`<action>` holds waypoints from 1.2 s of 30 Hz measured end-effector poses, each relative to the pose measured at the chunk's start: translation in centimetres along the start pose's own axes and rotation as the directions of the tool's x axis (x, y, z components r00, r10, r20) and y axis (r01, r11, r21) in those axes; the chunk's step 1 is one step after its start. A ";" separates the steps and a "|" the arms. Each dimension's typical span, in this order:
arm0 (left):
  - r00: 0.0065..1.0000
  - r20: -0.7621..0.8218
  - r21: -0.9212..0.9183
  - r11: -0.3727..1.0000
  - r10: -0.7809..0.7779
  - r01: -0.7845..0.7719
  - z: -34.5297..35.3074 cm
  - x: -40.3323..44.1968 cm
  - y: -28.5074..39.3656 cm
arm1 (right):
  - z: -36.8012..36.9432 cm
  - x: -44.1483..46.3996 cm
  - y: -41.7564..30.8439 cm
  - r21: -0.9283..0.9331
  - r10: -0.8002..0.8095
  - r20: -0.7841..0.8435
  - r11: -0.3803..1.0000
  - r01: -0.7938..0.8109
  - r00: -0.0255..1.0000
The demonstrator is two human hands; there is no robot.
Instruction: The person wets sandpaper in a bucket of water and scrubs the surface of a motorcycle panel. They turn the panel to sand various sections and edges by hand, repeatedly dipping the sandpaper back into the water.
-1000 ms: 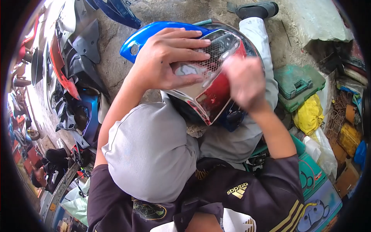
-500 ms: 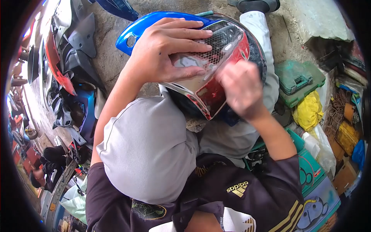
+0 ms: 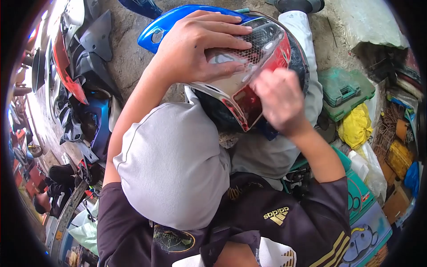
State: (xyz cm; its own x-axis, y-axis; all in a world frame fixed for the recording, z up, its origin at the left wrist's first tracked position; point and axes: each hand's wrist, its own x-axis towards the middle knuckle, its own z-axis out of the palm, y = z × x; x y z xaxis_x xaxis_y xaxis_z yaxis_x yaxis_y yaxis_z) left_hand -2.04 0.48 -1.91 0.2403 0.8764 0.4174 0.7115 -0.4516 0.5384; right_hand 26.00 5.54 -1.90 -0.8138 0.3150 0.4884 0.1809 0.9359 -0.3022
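My left hand (image 3: 198, 46) lies flat across a glossy motorcycle fairing panel (image 3: 254, 99), fingers stretched out and thumb apart. The panel is blue along the top, with a honeycomb pattern and red, white and black areas. It rests over my lap, by my knee. My right hand (image 3: 281, 99) is closed against its red and white part, slightly blurred. The fingertips face the panel, and whatever they may pinch is hidden.
Fairing pieces (image 3: 66, 66) are piled at the left. At the right lie a green tool case (image 3: 349, 89), a yellow plastic bag (image 3: 356, 127) and a teal box (image 3: 362, 196). Another blue part (image 3: 141, 6) sits on the concrete floor at the top.
The panel and both hands appear slightly higher and further right in the view. My right hand stays closed against the red part, and my left hand stays flat.
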 end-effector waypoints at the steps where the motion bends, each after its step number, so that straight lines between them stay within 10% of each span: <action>1: 1.000 -0.002 0.006 1.000 0.002 -0.002 0.1 -0.1 0.1 | -0.3 0.3 2.0 -0.057 0.007 -0.008 0.998 -0.008 1.000; 19: 0.999 -0.042 -0.013 1.000 0.019 -0.019 0.7 -0.4 0.5 | 0.9 0.6 2.8 -0.063 0.069 -0.209 0.994 -0.084 0.975; 32: 1.000 -0.008 -0.061 0.998 -0.010 0.010 -0.1 -1.0 1.4 | -0.3 -1.1 -1.8 0.098 -0.195 -0.046 0.975 0.199 0.980; 36: 1.000 0.010 -0.050 0.999 -0.001 0.002 -0.3 -0.7 1.6 | 0.2 -0.9 2.1 0.040 -0.002 -0.159 0.999 0.009 0.987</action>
State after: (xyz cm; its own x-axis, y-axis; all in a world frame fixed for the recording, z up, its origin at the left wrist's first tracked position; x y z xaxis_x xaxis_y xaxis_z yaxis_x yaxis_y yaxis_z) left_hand -1.26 -0.89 -1.11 0.2458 0.8785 0.4097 0.6783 -0.4578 0.5748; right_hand 26.98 7.16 -3.14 -0.7163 0.3338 0.6129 0.1512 0.9316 -0.3306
